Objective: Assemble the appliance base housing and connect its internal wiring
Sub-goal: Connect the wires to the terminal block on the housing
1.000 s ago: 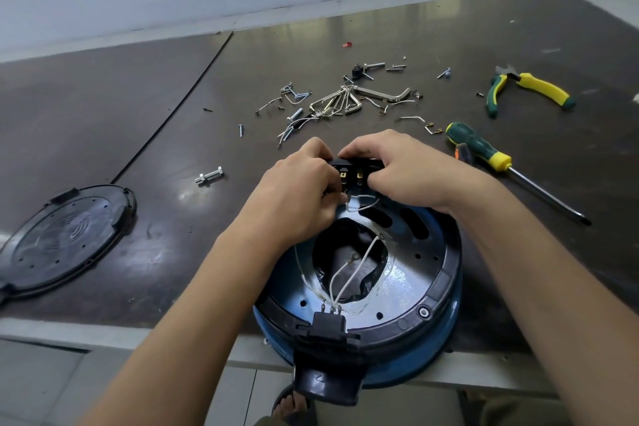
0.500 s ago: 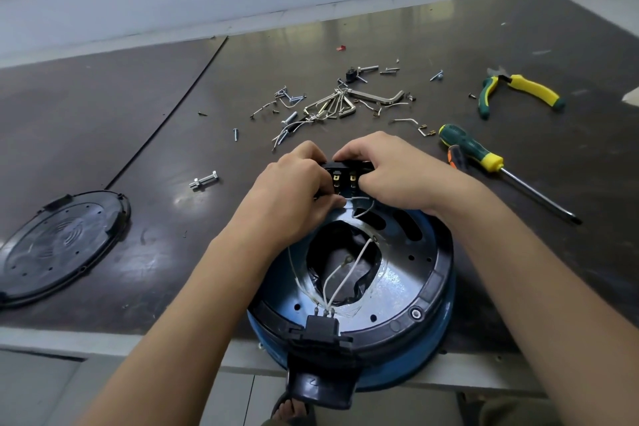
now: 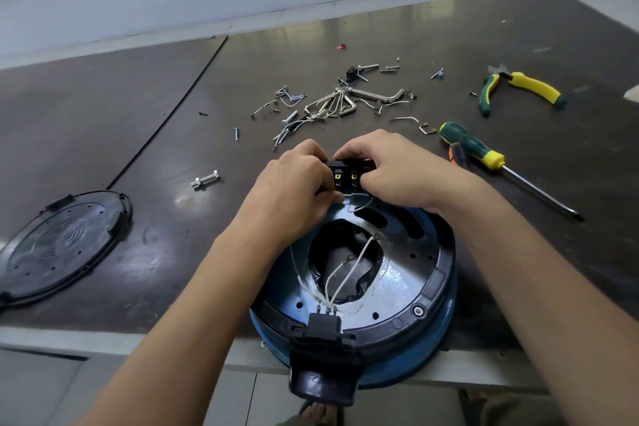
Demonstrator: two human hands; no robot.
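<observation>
Neither hand has shifted: left hand (image 3: 294,187) and right hand (image 3: 397,169) still pinch the black terminal block (image 3: 348,172) between them, on the far rim of the blue base housing (image 3: 427,287). White wires (image 3: 345,266) trail between the forearms.

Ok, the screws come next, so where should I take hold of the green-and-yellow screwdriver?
Grip the screwdriver by its thick green handle, coming down from above with the right hand. It lies flat on the table, with the handle end nearest that hand and the thin shaft pointing away to the right.
</observation>
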